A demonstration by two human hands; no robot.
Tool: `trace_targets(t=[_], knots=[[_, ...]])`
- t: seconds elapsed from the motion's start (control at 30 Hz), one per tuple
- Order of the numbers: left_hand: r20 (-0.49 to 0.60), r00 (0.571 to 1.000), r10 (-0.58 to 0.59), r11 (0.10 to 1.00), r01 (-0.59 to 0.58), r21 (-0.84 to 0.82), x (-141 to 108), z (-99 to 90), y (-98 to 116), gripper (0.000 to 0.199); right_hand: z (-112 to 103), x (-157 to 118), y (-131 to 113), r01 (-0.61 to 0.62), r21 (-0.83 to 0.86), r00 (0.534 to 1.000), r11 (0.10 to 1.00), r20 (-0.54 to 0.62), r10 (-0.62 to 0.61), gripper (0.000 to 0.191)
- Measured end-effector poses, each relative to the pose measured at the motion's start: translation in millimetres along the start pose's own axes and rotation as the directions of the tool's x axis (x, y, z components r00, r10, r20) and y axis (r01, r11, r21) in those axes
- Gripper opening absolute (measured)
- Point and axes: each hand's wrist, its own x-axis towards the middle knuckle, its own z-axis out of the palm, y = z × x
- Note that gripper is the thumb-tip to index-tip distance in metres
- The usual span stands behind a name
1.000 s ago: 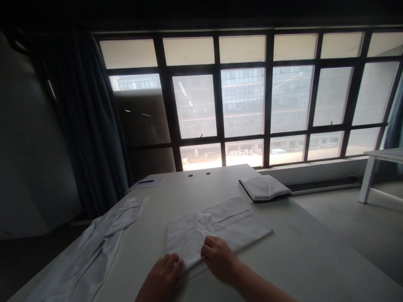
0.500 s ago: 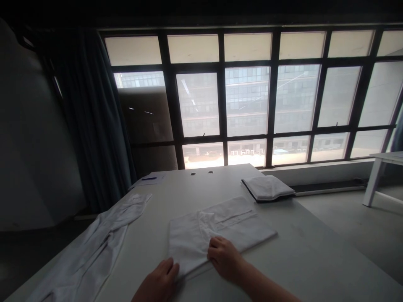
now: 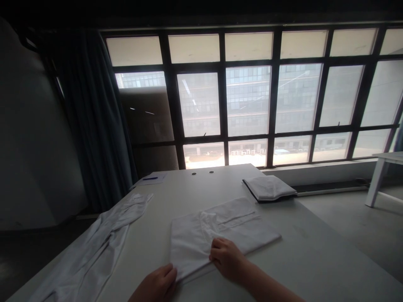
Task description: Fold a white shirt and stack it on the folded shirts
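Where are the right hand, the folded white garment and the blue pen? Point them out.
right hand [image 3: 226, 260]: head view, on the back of the hand.
folded white garment [image 3: 192, 241]: head view, on the top folded layer, left part.
blue pen [image 3: 150, 178]: head view, on the barrel.

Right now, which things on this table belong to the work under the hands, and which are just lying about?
In use:
folded white garment
right hand, resting on it
left hand, at its near edge

Lying about:
rumpled white garment
folded white bundle with a dark edge
sheet of paper
blue pen
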Motion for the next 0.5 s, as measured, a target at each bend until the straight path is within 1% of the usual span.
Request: trace_targets(t=[0.13,0.23,0.3,0.4,0.5], knots=[[0.01,0.997,0.079,0.995,-0.078,-0.056,-6,-10.6,-1,0.018,-6,-4,-4,0.025,0.004,1.0,1.0,-0.018,-0.025,0.012],[0.003,0.994,0.11,0.989,-0.109,-0.1,-9,-16.0,0,0.014,-11,-7,-5,0.043,0.028,0.998,0.999,-0.035,-0.042,0.012],[-0.004,0.994,0.112,0.987,-0.111,-0.115,-11,-16.1,-2,0.014,-13,-8,-6,0.059,0.05,0.998,0.997,-0.037,-0.057,0.013],[-0.009,0.995,0.102,0.988,-0.102,-0.117,-11,-13.0,-6,0.017,-13,-8,-7,0.073,0.09,0.997,0.993,-0.011,-0.072,0.016],[-0.009,0.995,0.101,0.988,-0.101,-0.12,-12,-12.0,-11,0.017,-13,-9,-7,0.055,0.119,0.998,0.991,0.01,-0.057,0.016]])
